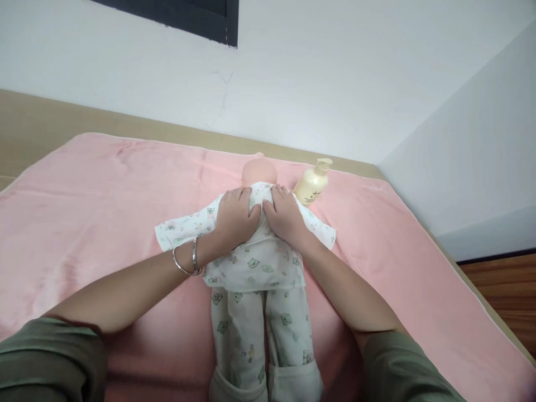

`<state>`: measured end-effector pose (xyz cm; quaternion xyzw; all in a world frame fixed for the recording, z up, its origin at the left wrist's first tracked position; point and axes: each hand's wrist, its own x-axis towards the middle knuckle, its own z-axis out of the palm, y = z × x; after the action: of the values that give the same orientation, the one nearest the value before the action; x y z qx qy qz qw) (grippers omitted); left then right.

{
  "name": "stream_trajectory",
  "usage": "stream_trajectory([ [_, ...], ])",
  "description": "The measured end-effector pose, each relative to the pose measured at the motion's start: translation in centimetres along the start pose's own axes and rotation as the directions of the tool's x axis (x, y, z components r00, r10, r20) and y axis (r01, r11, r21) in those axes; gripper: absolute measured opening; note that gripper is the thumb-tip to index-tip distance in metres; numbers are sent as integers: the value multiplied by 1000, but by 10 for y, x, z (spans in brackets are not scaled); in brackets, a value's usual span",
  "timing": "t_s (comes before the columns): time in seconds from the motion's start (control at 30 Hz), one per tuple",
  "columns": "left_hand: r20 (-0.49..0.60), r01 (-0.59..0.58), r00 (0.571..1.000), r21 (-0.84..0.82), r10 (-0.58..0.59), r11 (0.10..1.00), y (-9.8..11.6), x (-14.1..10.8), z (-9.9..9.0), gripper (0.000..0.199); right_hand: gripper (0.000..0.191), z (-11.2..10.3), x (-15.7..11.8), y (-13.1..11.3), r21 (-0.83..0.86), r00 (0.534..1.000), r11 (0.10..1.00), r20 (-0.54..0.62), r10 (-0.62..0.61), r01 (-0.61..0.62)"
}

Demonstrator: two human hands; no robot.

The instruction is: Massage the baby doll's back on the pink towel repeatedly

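Observation:
A baby doll [258, 170] lies on a pink blanket, its head away from me and only the smooth back or top of the head showing. It wears a white printed top [263, 265] with the sleeves spread, and matching printed trousers [247, 335]. My left hand [238, 215] rests flat on the left side of the upper body, fingers out toward the shoulder. On the right side, my right hand [285, 215] lies the same way, thumb near the other thumb. Neither hand grips anything. Two silver bangles [195, 257] circle my left wrist.
A cream pump bottle [312, 183] stands just right of the doll's head. The pink blanket [125, 195] covers most of the tan surface [50, 109]. White walls [335, 72] rise behind and at the right, with a dark frame [201, 19] above and wood-grain panelling [502, 285] at lower right.

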<state>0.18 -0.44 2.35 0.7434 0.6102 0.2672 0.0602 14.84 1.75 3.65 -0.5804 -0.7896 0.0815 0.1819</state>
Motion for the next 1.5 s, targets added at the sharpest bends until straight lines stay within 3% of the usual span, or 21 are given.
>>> stream_trajectory([
  [0.17,-4,1,1000,-8,-1,1000,-1,0,1,32,38,2,-3,-2,-6,1000,1000,-22,-14,14],
  [0.47,-7,-16,1000,-6,16,1000,-2,1,3,34,55,4,-2,0,1,1000,1000,13,16,-16],
  [0.97,-2,-9,1000,-2,9,1000,-1,0,2,31,50,5,-3,0,5,1000,1000,-28,-4,4],
  [1.2,-21,-16,1000,-7,16,1000,-2,-1,4,37,52,-1,3,10,29,997,998,51,-49,48],
  [1.5,-29,-13,1000,-24,12,1000,-2,-2,4,35,58,0,3,13,30,996,996,35,-79,78],
])
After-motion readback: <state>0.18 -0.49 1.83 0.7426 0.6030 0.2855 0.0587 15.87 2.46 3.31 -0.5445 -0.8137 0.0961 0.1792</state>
